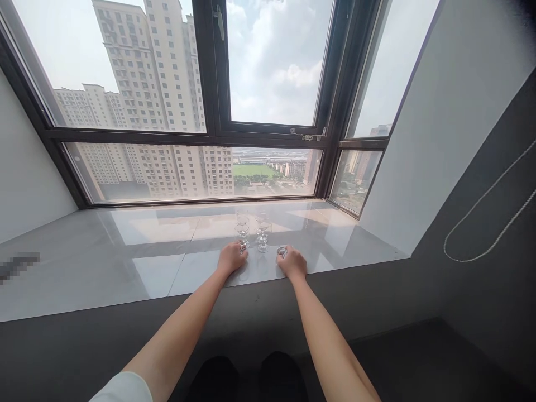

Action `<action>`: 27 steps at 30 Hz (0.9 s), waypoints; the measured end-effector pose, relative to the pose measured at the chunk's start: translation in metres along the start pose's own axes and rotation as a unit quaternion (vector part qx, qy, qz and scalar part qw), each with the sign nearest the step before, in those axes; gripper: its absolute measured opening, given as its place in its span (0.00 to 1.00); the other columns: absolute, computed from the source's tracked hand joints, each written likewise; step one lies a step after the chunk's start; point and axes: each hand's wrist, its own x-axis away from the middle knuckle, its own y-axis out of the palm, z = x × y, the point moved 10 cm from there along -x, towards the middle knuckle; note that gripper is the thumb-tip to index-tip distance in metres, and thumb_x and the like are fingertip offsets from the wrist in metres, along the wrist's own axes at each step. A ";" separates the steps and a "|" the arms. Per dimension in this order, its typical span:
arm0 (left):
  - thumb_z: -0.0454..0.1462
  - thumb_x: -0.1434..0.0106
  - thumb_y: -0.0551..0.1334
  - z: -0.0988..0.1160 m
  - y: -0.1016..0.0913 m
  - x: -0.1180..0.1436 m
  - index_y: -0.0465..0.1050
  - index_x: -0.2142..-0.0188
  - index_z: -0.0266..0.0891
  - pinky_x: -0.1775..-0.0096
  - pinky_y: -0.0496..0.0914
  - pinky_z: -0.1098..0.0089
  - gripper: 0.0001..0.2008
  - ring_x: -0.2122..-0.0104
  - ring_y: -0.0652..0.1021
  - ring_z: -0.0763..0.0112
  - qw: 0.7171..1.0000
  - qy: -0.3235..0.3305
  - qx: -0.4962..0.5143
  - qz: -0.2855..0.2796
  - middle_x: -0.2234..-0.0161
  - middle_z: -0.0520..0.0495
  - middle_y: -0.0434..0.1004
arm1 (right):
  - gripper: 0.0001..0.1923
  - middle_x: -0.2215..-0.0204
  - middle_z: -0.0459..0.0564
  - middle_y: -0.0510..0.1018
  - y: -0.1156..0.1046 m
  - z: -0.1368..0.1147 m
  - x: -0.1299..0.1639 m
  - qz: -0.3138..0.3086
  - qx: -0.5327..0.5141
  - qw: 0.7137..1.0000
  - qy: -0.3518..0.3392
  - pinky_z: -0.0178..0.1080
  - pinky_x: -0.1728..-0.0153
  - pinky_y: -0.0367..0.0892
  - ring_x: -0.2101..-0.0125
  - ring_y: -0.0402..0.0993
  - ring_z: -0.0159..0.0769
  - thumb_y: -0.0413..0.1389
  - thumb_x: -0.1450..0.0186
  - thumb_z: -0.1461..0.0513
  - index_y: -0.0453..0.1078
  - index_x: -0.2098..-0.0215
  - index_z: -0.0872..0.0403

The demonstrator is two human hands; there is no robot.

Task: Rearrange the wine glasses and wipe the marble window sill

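Observation:
Several small clear stemmed glasses [263, 244] stand close together on the glossy windowsill [167, 268], just beyond and between my hands. My left hand [231, 258] is closed around a clear glass [242, 245] at the left of the group, its fingers partly hidden from me. On the right, my right hand [293, 261] is wrapped round another small clear glass [282, 252], whose round rim shows at the fingertips. This one is apart from the group. The glass is see-through, so the exact shapes are hard to make out.
A dark-framed window [268, 135] rises behind the sill, with a handle [219, 23] up high. At the far left, a dark pixelated patch [19, 264] covers something. A looped cord [473, 259] hangs at the right. The sill's front edge [326, 272] runs under my wrists.

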 end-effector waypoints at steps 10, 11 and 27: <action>0.41 0.37 0.55 0.000 -0.001 0.001 0.76 0.54 0.44 0.50 0.65 0.66 0.16 0.47 0.73 0.60 1.000 0.002 0.005 0.004 0.40 0.47 0.68 | 0.18 0.62 0.54 0.77 0.002 0.001 0.000 -0.008 -0.006 1.000 -0.001 0.35 0.70 0.60 0.63 0.74 0.40 0.50 0.37 0.58 0.67 0.50 0.52; 0.41 0.37 0.55 0.000 -0.002 0.001 0.76 0.53 0.44 0.49 0.65 0.66 0.16 0.47 0.73 0.60 1.000 0.001 0.003 0.003 0.40 0.47 0.69 | 0.18 0.62 0.54 0.77 0.003 0.001 0.000 -0.007 -0.005 1.000 -0.001 0.35 0.70 0.60 0.63 0.74 0.40 0.50 0.37 0.58 0.67 0.50 0.52; 0.41 0.37 0.55 0.000 0.000 0.001 0.76 0.52 0.46 0.47 0.64 0.66 0.16 0.45 0.71 0.60 1.000 -0.004 0.004 0.002 0.41 0.49 0.69 | 0.18 0.63 0.52 0.77 0.004 0.006 -0.001 0.020 -0.027 0.999 0.016 0.36 0.66 0.61 0.62 0.74 0.40 0.51 0.38 0.59 0.64 0.49 0.51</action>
